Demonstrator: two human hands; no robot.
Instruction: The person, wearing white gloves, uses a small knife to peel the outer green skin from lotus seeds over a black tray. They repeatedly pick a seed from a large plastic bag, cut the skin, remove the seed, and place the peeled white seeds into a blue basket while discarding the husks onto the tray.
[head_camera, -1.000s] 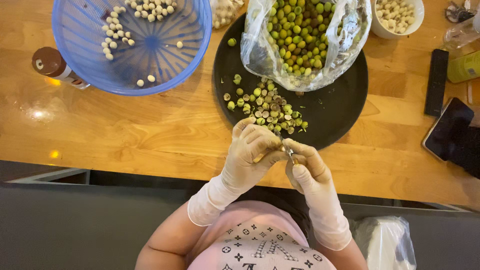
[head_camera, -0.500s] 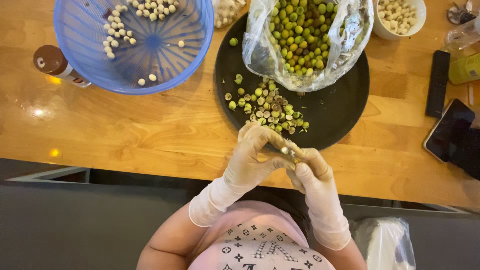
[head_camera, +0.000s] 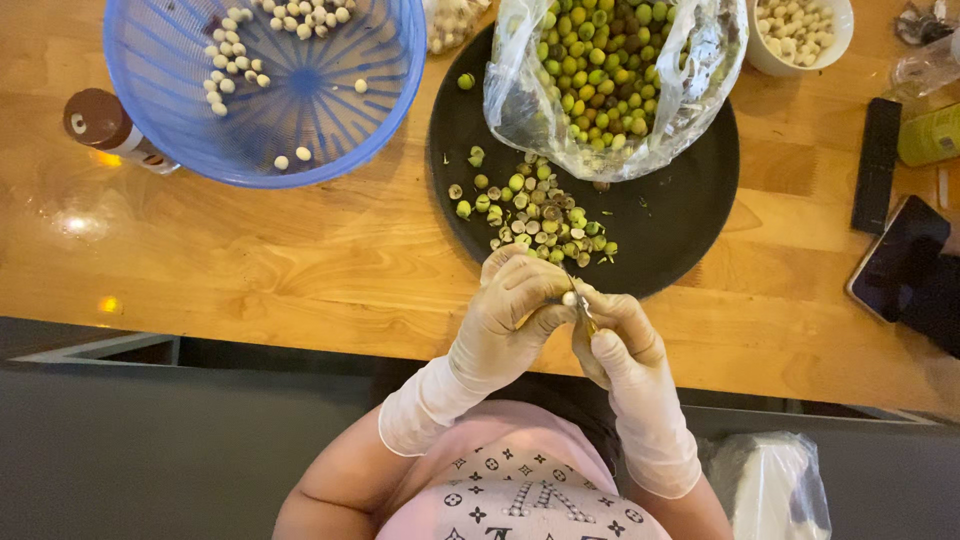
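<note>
Clear plastic bag (head_camera: 610, 90) above gloved hands

Bare wooden table (head_camera: 300, 270) lies open to the left of the 2 gloved hands, between the blue basket (head_camera: 265, 95) and the table's near edge. Straight ahead, the black tray (head_camera: 680, 215) with its heap of green husks (head_camera: 535, 215) and the plastic bag (head_camera: 610, 80) block the way. To the right, a strip of bare wood runs up to the dark phone (head_camera: 900, 260).

The wooden worktop (head_camera: 300, 260) carries a blue basket (head_camera: 262, 85), a black round tray (head_camera: 670, 215) and a white bowl (head_camera: 800, 35). A brown-capped bottle (head_camera: 105, 125), a black remote (head_camera: 877, 165) and a dark phone (head_camera: 900, 260) lie alongside.
</note>
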